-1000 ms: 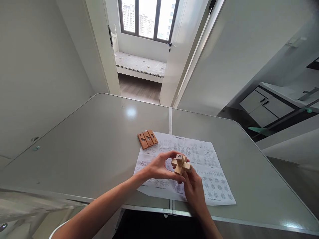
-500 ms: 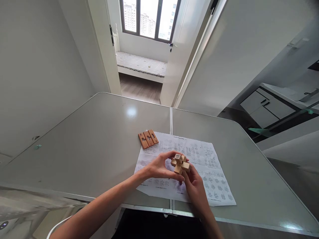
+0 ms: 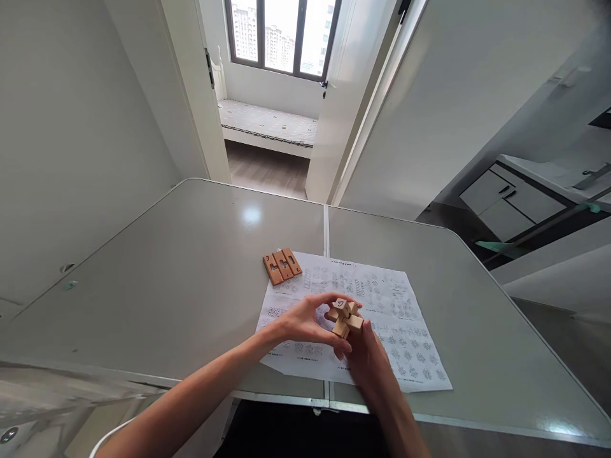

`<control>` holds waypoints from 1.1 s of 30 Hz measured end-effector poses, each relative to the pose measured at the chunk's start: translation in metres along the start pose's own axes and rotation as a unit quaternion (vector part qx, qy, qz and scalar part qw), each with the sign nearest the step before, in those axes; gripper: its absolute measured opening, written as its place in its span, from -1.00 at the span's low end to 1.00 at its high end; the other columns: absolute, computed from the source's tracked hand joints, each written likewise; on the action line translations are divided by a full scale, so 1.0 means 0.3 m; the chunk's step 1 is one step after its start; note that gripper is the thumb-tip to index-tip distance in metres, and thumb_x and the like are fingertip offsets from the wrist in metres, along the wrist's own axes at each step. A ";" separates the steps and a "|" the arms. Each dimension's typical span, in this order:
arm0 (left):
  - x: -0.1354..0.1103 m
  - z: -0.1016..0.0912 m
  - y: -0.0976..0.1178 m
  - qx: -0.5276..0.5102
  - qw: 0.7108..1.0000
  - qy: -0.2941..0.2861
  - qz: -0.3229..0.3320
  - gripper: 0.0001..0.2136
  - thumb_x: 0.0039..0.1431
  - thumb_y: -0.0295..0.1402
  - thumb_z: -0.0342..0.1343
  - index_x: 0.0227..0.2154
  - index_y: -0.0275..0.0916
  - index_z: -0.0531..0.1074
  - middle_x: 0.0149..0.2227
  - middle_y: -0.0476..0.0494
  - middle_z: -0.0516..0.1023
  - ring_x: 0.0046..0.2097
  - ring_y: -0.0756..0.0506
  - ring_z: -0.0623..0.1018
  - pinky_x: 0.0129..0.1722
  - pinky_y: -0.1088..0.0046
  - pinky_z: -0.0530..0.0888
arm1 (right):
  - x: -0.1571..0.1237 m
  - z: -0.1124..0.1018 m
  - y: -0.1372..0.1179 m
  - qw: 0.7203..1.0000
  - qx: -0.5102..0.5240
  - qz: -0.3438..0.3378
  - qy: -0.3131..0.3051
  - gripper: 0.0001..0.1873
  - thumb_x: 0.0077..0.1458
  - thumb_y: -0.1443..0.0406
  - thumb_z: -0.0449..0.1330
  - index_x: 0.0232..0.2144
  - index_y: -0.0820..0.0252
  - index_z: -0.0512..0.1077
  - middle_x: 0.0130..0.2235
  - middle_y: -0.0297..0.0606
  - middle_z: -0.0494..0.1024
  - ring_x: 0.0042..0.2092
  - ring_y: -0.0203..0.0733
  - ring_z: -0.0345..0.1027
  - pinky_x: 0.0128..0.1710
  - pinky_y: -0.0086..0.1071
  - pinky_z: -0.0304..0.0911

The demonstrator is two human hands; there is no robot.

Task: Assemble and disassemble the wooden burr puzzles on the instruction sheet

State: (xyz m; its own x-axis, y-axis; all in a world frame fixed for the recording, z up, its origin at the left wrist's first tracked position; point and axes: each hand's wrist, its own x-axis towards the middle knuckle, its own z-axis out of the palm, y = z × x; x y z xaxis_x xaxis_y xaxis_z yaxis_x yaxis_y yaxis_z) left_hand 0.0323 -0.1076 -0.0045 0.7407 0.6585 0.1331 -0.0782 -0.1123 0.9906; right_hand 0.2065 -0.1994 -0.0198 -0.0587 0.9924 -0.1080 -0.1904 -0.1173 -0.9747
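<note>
A light wooden burr puzzle (image 3: 342,323) with several crossing blocks is held up over the printed sheet; a letter is marked on the end of its top block. My left hand (image 3: 312,324) curves around its left side, thumb below and fingers behind. From the right and below, my right hand (image 3: 372,359) grips the puzzle, its thumb at the right block and its other fingers mostly hidden. Under both hands lies the white instruction sheet (image 3: 417,331), covered in small diagrams. Reddish-brown wooden pieces with cut notches (image 3: 282,266) lie side by side on the sheet's upper left corner.
The grey table (image 3: 191,267) has a metal seam (image 3: 326,232) running across it and a metal-trimmed front edge near my body. Beyond its far edge, an open door (image 3: 351,95) leads to a room with a bed (image 3: 267,121).
My right hand has shifted its grip, its thumb moving from under the puzzle to its right side. The puzzle is turned slightly. My left hand stays around it.
</note>
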 end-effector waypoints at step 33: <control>0.005 0.019 -0.043 0.205 0.969 0.128 0.046 -0.78 0.37 -0.14 0.22 -0.22 -0.21 0.47 -0.33 -0.03 0.55 -0.32 -0.04 0.49 -0.25 0.43 0.42 | -0.002 -0.078 -0.021 0.949 -0.289 -0.096 0.086 -0.34 0.18 -0.05 0.41 0.17 0.14 0.38 0.07 0.02 0.66 -0.08 0.09 0.65 -0.35 -0.24 0.58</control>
State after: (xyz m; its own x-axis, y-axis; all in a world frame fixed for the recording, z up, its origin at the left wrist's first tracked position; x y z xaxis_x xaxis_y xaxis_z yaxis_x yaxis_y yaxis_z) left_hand 0.0381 -0.1093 -0.0173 0.5495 0.7889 0.2752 0.1755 -0.4310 0.8851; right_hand 0.2308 -0.1985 -0.0181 0.0939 0.9905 0.1009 0.3898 0.0566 -0.9191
